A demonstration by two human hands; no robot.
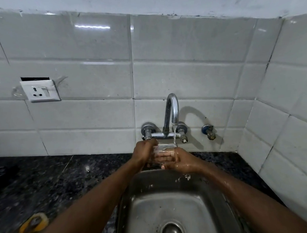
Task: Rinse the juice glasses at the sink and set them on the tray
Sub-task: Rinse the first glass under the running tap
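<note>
From the head view, the clear juice glass [164, 148] is held above the back rim of the dented stainless steel sink [171, 197], under the thin stream from the curved chrome tap [172, 106]. Its long axis seems roughly upright, mouth toward the water, though the transparent wall makes this hard to tell. The left grip [143, 152] curls round its left side and the wet right grip [181, 161] wraps its right, fingers showing through the wall and hiding the base. On the black speckled stone desk [63, 183] a yellow object [30, 228] lies blurred, its shape unclear.
</note>
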